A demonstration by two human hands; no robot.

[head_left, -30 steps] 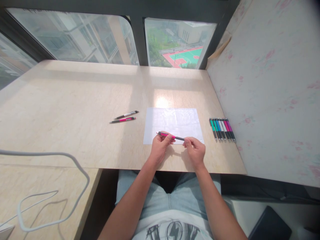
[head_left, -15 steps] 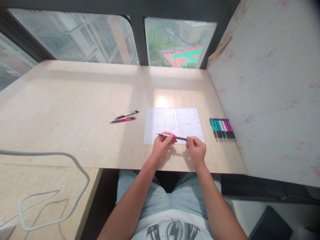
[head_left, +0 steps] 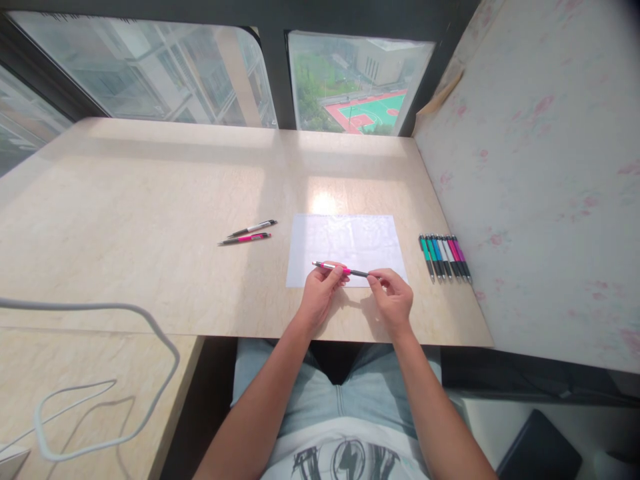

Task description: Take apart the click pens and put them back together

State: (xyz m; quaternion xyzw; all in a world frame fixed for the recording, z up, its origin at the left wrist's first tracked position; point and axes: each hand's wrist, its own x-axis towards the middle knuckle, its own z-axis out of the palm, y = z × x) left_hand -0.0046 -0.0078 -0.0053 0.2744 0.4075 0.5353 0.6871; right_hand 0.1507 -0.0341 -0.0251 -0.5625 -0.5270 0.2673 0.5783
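Two-handed hold on the pink-and-black pen (head_left: 357, 273)!
Left hand (head_left: 320, 291) grips the barrel, right hand (head_left: 395, 298) pinches the dark end, just above the near edge of the white paper (head_left: 345, 240).

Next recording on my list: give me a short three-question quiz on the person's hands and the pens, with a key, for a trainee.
1. True or false: the left hand and the right hand are both on the same pink pen.

2. Where is the row of pens relative to the sheet of paper?
A) To its left
B) To its right
C) On top of it

3. Fill in the number: to the left of the paper lie ____ loose pens.

Key: 1. True. 2. B. 3. Two.
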